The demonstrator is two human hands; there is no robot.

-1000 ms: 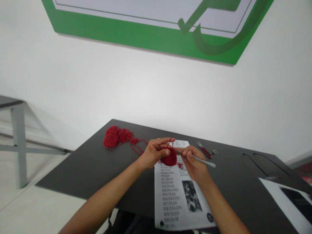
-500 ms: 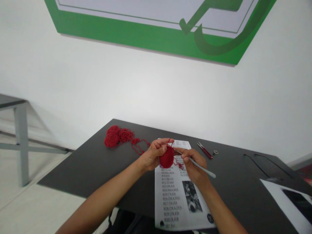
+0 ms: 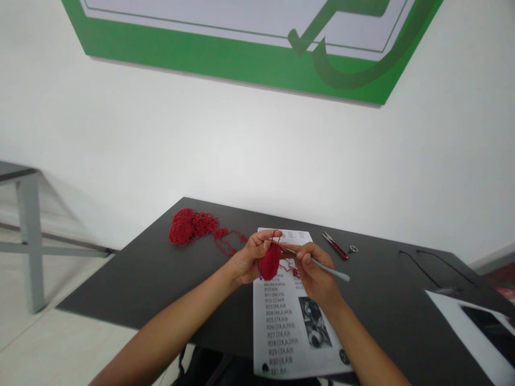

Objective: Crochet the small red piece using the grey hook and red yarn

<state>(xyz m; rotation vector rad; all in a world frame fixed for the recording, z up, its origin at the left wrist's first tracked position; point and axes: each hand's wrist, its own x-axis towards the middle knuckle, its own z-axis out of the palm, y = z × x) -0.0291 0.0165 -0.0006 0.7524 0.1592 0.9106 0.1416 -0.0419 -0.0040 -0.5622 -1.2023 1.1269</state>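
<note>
My left hand [image 3: 251, 257] is closed on a small red crochet piece [image 3: 269, 262], with a strand of red yarn looped over its raised index finger. My right hand [image 3: 316, 271] grips a crochet hook [image 3: 336, 274] with a pale grey handle. The hook's metal tip meets the upper edge of the crochet piece; the stitch there is too small to make out. A loose red yarn tail hangs between the piece and my right hand. From the left, yarn runs across the table from a red yarn ball [image 3: 183, 228] towards my left hand.
A printed pattern sheet [image 3: 277, 327] lies under my hands on the dark table [image 3: 161, 279]. Red-handled thread snips [image 3: 336, 246] with a ring lie beyond my right hand. At the right are eyeglasses [image 3: 444, 289] and a white sheet [image 3: 454, 316] with a dark device on it.
The whole view has shifted slightly, so things appear a little further left. The crochet piece looks turned narrower in my left hand; the hook stays at its edge.
</note>
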